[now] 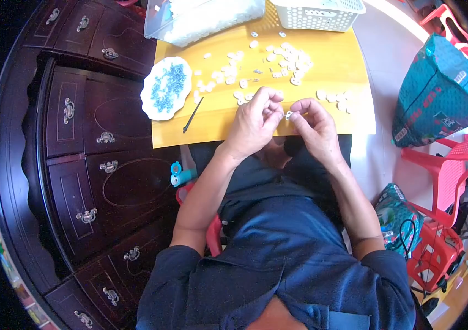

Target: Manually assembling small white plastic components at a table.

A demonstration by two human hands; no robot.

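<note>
Sitting at a yellow bench here, with a dark carved wood cabinet with metal pulls running down the whole left side. Pale shiny floor on the right, plus a big teal bag and a red plastic chair just nearer than it. Far side of the bench has a clear plastic bin heaped with whitish stuff on the left, and a white perforated basket on the right. A scalloped white plate full of little blue pieces sits at the left edge, with a thin dark tool lying near it. Small white parts are scattered loose all over the middle and far right, with a few tiny dark bits among them.

OK, so the white piece being worked on: it's tiny, pale and roundish, with what looks like a hole in it, too small to make out more. It's just above the near edge of the bench, between both hands. The right hand is pinching it between thumb and forefinger. The left hand has thumb and forefinger pressed together right beside it on the left, can't tell if anything's between them.
</note>
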